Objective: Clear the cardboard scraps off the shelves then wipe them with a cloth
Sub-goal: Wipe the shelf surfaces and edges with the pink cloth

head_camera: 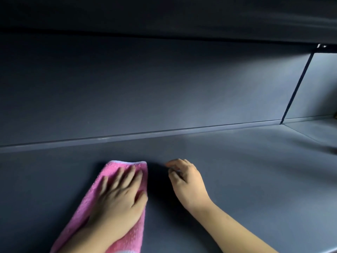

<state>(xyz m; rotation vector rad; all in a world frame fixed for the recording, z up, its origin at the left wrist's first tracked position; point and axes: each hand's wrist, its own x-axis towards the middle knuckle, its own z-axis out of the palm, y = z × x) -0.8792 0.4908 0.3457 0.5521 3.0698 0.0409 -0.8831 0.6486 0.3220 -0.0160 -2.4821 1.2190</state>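
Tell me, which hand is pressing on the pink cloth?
The left hand, laid flat with fingers spread on the pink cloth. The right hand sits beside it on the shelf, fingers curled, off the cloth.

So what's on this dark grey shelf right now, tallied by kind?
pink cloth: 1
hands: 2 (left hand flat on the cloth, right hand beside it, on the bare shelf)
total: 3

head cam | faces forward-down onto shelf (237, 170) | close range | wide-angle | upper frame dim, perhaps shadowed
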